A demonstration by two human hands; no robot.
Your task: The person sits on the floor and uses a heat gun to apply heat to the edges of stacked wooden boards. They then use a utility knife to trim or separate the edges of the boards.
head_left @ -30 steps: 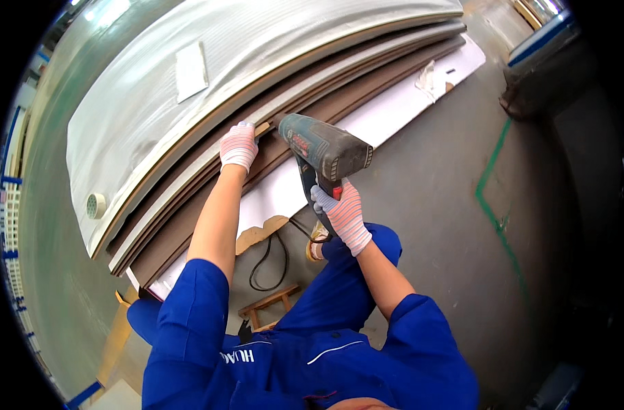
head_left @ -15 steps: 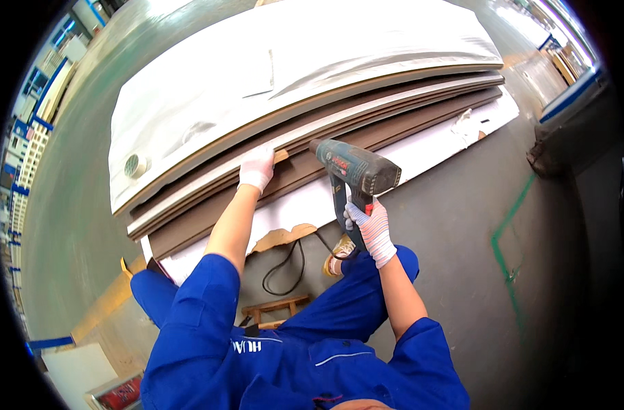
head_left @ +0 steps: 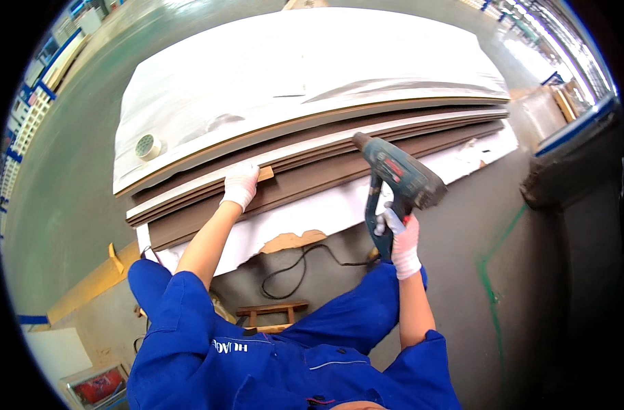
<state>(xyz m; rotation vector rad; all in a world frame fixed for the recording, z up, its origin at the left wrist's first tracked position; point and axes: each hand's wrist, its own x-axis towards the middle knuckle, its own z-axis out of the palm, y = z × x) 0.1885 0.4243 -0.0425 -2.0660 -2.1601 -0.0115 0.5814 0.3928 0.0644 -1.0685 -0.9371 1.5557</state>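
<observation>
Heat gun (head_left: 402,169), moved rightward: handle clasped in right hand (head_left: 402,239). Left hand (head_left: 241,184), arm outstretched: curled around wooden block (head_left: 266,173).

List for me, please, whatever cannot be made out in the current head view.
All in the head view:
Wooden piece: its near end is hidden by the left grip.
Heat gun: part of its handle is covered by the right grip.
Wooden stool: its lower part is cut off by the blue workwear.
White sheet: surface detail is lost in glare.
</observation>
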